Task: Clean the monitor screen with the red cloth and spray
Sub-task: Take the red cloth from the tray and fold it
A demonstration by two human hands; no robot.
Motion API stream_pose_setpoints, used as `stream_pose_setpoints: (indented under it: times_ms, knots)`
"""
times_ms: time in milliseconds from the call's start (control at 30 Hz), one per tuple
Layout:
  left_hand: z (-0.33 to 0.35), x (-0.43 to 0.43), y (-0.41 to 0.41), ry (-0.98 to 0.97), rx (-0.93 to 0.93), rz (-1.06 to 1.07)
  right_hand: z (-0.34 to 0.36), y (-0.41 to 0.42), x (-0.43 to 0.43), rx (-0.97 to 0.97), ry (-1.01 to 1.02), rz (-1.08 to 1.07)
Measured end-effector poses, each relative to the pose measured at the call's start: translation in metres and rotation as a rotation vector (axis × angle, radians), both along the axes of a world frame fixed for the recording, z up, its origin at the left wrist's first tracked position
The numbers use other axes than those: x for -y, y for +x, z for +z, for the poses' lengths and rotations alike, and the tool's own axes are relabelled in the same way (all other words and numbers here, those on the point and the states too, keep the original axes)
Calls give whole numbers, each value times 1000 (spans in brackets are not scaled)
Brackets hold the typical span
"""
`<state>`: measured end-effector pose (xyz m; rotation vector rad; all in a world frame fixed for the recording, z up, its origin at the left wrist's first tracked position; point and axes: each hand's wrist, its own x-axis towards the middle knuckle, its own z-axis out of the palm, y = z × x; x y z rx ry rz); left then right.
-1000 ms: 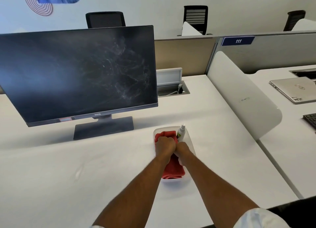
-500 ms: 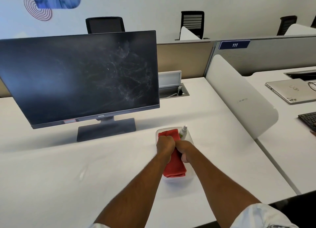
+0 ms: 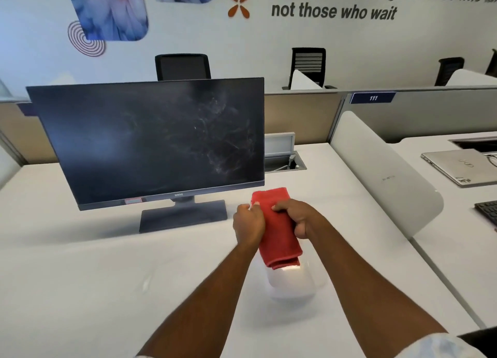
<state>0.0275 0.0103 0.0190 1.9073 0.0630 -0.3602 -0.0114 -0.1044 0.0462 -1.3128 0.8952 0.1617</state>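
Over the tray [image 3: 293,285], my left hand [image 3: 248,224] and right hand [image 3: 301,218] grip the red cloth [image 3: 279,236], fingers [image 3: 282,205] curled round it; monitor screen [image 3: 150,142] smeared and unwiped, spray unseen, so I judge cleaning barely begun

White worktop [image 3: 94,277]. Monitor [image 3: 150,140] stands on its flat base [image 3: 183,215], left of centre. Clear tray [image 3: 293,282] near the front, right of the base, blurred. Open cable hatch [image 3: 282,164] at the back edge. Adjoining worktop [image 3: 457,236] on the right carries a laptop [image 3: 462,166] and a keyboard [image 3: 488,212].

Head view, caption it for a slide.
Left hand and right hand hold a folded red cloth over a clear tray, near the smudged monitor.
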Motion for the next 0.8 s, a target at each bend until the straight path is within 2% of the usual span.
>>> stream_pose_setpoints:
  times_ms: [167,300,567,800]
  knots:
    - [10,-38,25,-296,-132,6,12,21,-29,137,23,36]
    - [12,-81,44,-371,-134,-4,7,36,-63,179,10,95]
    - [-16,-174,68,-296,-165,34,-22,65,-143,180,-120,189]
    - [-50,-215,72,-134,-170,46,-78,66,-187,148,-156,104]
